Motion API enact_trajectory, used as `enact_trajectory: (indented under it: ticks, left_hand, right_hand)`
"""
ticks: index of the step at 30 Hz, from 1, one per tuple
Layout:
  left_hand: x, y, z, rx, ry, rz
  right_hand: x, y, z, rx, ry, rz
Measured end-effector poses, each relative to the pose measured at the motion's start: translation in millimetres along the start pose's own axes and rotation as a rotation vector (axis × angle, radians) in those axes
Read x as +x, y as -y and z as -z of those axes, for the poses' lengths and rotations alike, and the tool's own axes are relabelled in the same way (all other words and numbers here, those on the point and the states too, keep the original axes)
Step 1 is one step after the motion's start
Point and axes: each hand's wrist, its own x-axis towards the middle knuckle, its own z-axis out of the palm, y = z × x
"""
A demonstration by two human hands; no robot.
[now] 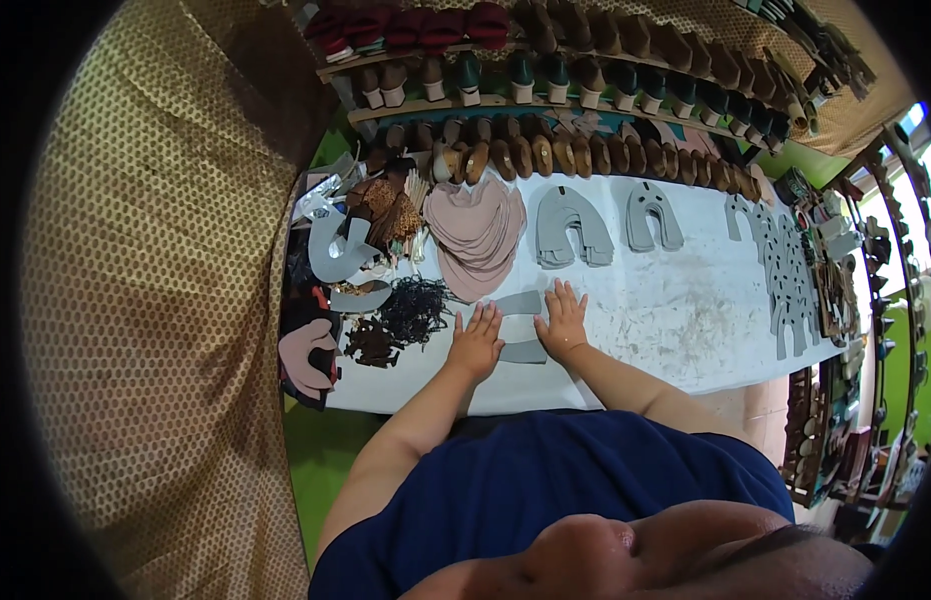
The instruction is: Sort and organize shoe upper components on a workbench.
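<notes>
A grey U-shaped cut piece [522, 302] lies sideways on the white-covered table in front of me, its two arms showing between my hands. My left hand [476, 342] rests flat, fingers stretched out, on the piece's left ends. On its right end lies my right hand [563, 320], also flat with its fingers apart. The hands hide parts of the piece. Just beyond my left hand is a stack of pink cut pieces [475, 235]. Two stacks of grey U-shaped pieces [571, 228] [652, 217] lie farther back.
Black stringy scraps [415, 310] and dark brown scraps [373, 343] lie left of my hands. Grey pieces [788, 285] spread along the table's right side. Shoe lasts [545, 155] line the back edge, below shelves of shoes [521, 78]. A patterned gold curtain [165, 280] hangs at left.
</notes>
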Motion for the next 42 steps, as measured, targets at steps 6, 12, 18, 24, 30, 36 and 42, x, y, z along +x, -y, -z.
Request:
enact_trajectory:
  ticks: [6, 12, 18, 24, 30, 36, 42]
  left_hand:
    - [-3, 5, 6, -0.010, 0.013, -0.032]
    - [-66, 35, 23, 0.019, 0.083, 0.068]
    - [-176, 118, 8, 0.091, -0.055, 0.537]
    - [-221, 148, 13, -0.062, 0.033, 0.781]
    - [-215, 156, 26, -0.122, 0.201, 0.791]
    - [-219, 173, 31, -0.238, 0.339, 0.703]
    - [-219, 179, 29, -0.275, 0.380, 0.679]
  right_hand:
    - [4, 5, -2, -0.046, 0.058, 0.008]
    - [2, 1, -7, -0.071, 0.031, 0.004]
    - [-1, 0, -6, -0.085, 0.012, -0.047]
    - [-2, 21, -11, -0.080, -0.001, -0.068]
    - [6, 95, -28, -0.126, 0.115, 0.270]
    - [-1, 145, -51, -0.189, 0.443, 0.459]
    - [-4, 155, -49, -0.194, 0.449, 0.447]
